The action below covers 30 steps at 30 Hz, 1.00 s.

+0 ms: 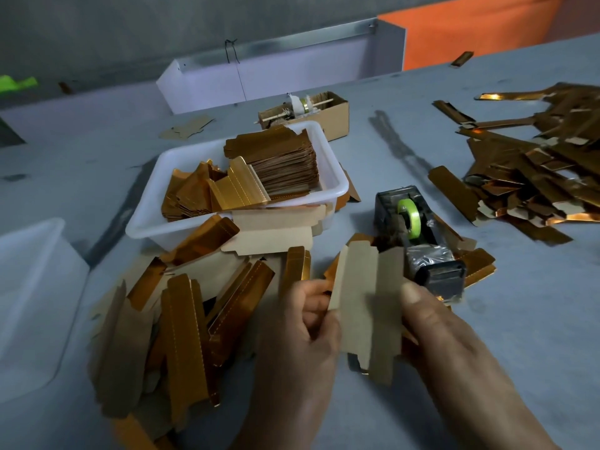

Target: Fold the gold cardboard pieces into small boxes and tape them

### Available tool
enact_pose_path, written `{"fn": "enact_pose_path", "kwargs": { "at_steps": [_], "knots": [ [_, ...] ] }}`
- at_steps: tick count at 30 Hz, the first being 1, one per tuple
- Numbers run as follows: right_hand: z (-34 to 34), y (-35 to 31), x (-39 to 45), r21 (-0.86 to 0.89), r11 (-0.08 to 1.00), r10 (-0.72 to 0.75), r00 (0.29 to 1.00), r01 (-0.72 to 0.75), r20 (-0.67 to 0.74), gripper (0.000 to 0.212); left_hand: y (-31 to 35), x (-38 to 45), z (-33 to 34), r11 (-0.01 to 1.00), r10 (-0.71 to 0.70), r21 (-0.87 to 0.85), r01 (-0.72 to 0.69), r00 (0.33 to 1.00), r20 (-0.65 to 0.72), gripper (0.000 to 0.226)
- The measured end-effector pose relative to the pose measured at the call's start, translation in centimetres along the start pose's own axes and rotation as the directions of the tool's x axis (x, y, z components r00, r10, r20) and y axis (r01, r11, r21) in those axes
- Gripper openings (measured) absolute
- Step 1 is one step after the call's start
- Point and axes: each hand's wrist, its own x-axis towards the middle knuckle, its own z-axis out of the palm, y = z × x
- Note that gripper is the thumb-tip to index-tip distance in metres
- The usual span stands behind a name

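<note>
Fingers of left hand curling round left edge of flat gold cardboard piece, kraft side up; right hand pinching its right edge, thumb on top. Piece hovering above grey surface, just before tape dispenser. White tray holding stacked blanks; loose blanks lying left.

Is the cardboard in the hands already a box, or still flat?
Partly folded, not a box yet. The cardboard piece, gripped by the left hand and right hand, shows creased brown panels still spread open.
</note>
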Motion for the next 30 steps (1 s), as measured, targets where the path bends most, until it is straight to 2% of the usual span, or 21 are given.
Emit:
{"fn": "enact_pose_path", "kwargs": {
  "at_steps": [2, 3, 5, 9, 11, 14, 19, 21, 23, 26, 28, 30],
  "knots": [
    [-0.2, -0.1, 0.2, 0.249, 0.964, 0.075, 0.995, -0.090, 0.069, 0.042, -0.1, -0.2, 0.2, 1.000, -0.023, -0.020, 0.022, 1.000, -0.005, 0.028],
    [-0.3, 0.0, 0.4, 0.295, 0.951, 0.074, 0.994, -0.094, 0.077, 0.039, 0.0, -0.3, 0.4, 1.000, -0.013, -0.003, 0.013, 1.000, -0.015, 0.028],
    [0.1, 0.1, 0.4, 0.292, 0.952, 0.081, 0.995, -0.095, 0.062, 0.033, 0.1, -0.6, 0.7, 0.997, 0.039, 0.065, -0.036, 0.998, -0.048, 0.030],
    [0.7, 0.6, 0.4, 0.257, 0.961, 0.107, 0.994, -0.099, -0.019, 0.041, 0.7, -1.0, 1.3, 0.969, 0.156, 0.208, -0.137, 0.985, -0.078, 0.039],
    [0.7, 0.7, 0.5, 0.269, 0.958, 0.118, 0.992, -0.100, -0.051, 0.033, 0.7, -1.1, 1.3, 0.962, 0.176, 0.219, -0.161, 0.983, -0.053, 0.037],
    [0.6, 0.9, 0.7, 0.282, 0.956, 0.109, 0.991, -0.083, -0.080, 0.011, 0.8, -1.0, 1.1, 0.996, 0.049, 0.074, -0.050, 0.999, 0.023, 0.027],
    [0.1, 1.1, 0.8, 0.190, 0.978, 0.109, 0.986, -0.084, -0.126, 0.023, 0.7, -0.3, 0.9, 0.952, -0.187, -0.217, 0.215, 0.972, 0.145, 0.004],
    [0.0, 0.9, 0.7, 0.181, 0.981, 0.098, 0.988, -0.074, -0.123, 0.019, 0.3, -0.1, 1.2, 0.857, -0.232, -0.392, 0.336, 0.929, 0.290, 0.023],
    [0.0, 0.8, 0.6, 0.178, 0.982, 0.082, 0.991, -0.062, -0.109, 0.019, 0.2, -0.1, 1.3, 0.774, -0.257, -0.468, 0.427, 0.887, 0.384, 0.037],
    [0.0, 0.6, 0.3, 0.162, 0.986, 0.067, 0.993, -0.051, -0.095, 0.011, 0.3, 0.0, 1.4, 0.815, -0.253, -0.402, 0.418, 0.880, 0.402, 0.025],
    [-0.2, 0.5, 0.2, 0.090, 0.995, 0.051, 0.995, -0.043, -0.088, 0.016, 0.5, 0.2, 1.3, 0.895, -0.234, -0.307, 0.325, 0.926, 0.298, 0.010],
    [-0.2, 0.5, 0.3, 0.006, 1.000, 0.019, 0.994, -0.018, -0.108, 0.031, 1.0, 0.2, 1.3, 0.974, -0.156, -0.133, 0.182, 0.971, 0.183, 0.008]
  ]
}}
